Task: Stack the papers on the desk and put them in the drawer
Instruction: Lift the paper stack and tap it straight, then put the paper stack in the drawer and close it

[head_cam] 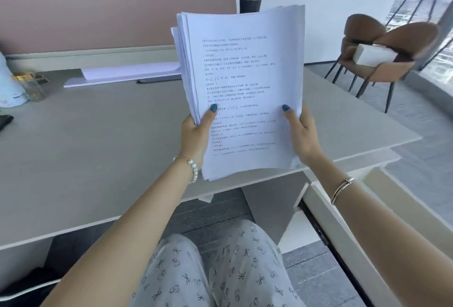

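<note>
White printed sheets made up the stack of papers [245, 91], which stood nearly upright in the centre of the frame, lifted clear of the grey desk [98, 140] and not touching it. The left hand [196, 135] was clamped on the stack's lower left edge, thumb pressed across the front page; the right hand [302, 135] was clamped on the lower right edge in the same way. The sheets fanned slightly at the top left, their edges not quite flush. Low at the right of the frame, below the desk edge, the drawer [343, 230] stood pulled out, its white front rail running diagonally; its inside was mostly hidden by the right forearm. Toward the upper left, more white sheets [127, 75] lay flat on the desk near the pink partition [110, 12]. A dark tumbler [250, 1] stood behind the stack, and a brown chair [382, 44] sat at the upper right.
</note>
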A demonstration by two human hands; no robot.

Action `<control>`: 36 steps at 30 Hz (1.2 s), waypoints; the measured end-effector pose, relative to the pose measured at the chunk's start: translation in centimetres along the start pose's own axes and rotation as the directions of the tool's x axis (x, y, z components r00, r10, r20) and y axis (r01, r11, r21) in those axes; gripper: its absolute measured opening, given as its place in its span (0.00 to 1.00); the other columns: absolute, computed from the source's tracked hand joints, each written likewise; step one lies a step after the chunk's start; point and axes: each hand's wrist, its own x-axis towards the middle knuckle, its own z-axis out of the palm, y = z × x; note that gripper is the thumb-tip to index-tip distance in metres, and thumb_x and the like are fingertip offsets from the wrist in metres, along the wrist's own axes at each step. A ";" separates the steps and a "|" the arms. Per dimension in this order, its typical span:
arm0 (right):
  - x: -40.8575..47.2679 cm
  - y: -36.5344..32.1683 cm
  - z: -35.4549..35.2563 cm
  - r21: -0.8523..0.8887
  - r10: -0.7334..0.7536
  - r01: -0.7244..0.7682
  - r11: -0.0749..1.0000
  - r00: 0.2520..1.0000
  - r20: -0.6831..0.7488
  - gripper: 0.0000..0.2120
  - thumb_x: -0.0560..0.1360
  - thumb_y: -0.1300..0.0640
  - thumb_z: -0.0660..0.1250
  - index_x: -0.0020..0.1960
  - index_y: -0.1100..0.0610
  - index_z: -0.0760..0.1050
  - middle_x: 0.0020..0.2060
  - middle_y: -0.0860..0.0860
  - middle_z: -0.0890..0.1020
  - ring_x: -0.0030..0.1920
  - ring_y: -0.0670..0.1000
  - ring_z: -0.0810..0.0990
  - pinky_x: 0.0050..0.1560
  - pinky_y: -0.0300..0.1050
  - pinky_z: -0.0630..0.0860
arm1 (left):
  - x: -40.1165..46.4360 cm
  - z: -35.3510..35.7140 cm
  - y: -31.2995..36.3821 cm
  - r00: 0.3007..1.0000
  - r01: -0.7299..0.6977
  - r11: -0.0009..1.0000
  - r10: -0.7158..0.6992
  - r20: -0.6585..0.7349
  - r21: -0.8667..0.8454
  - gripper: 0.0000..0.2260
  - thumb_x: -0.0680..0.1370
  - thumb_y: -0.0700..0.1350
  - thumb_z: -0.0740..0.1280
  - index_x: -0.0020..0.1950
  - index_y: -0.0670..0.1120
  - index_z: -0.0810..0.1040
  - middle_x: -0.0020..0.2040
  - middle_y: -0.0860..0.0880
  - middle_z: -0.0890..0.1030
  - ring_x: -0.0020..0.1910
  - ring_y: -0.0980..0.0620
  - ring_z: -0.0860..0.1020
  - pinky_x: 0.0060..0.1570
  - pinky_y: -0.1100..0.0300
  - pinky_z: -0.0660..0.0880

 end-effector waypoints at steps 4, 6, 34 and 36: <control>-2.2 0.6 -6.0 -0.070 0.028 -0.034 0.997 0.996 -0.085 0.09 0.79 0.55 0.56 0.53 0.42 0.70 0.48 0.37 0.78 0.50 0.41 0.77 0.51 0.42 0.72 | -3.0 5.1 -1.4 0.996 0.065 0.998 -0.064 0.064 -0.019 0.13 0.73 0.50 0.69 0.55 0.46 0.79 0.53 0.48 0.83 0.54 0.51 0.80 0.57 0.53 0.77; -3.4 1.1 -9.0 -0.096 0.041 -0.054 0.994 0.991 -0.130 0.08 0.79 0.56 0.56 0.55 0.46 0.69 0.48 0.38 0.77 0.49 0.41 0.76 0.50 0.43 0.71 | -4.7 7.7 -2.1 0.990 0.099 0.995 -0.095 0.107 -0.033 0.12 0.73 0.49 0.68 0.54 0.46 0.79 0.50 0.52 0.82 0.51 0.54 0.80 0.54 0.56 0.77; -13.1 8.1 -37.2 -0.292 0.537 -0.571 0.768 0.821 -0.193 0.10 0.79 0.57 0.61 0.53 0.42 0.74 0.48 0.49 0.83 0.41 0.46 0.83 0.37 0.39 0.82 | -8.1 29.7 -12.0 0.880 -0.141 0.812 -0.159 0.448 0.567 0.30 0.73 0.46 0.65 0.73 0.42 0.60 0.70 0.41 0.69 0.69 0.43 0.65 0.68 0.48 0.65; -13.0 9.1 -37.6 -0.334 0.565 -0.584 0.740 0.809 -0.162 0.10 0.79 0.56 0.61 0.55 0.43 0.73 0.49 0.50 0.83 0.43 0.47 0.83 0.41 0.41 0.82 | -7.5 30.5 -12.2 0.876 -0.226 0.774 -0.105 0.471 0.592 0.27 0.74 0.45 0.64 0.72 0.43 0.62 0.70 0.42 0.70 0.70 0.44 0.63 0.68 0.53 0.62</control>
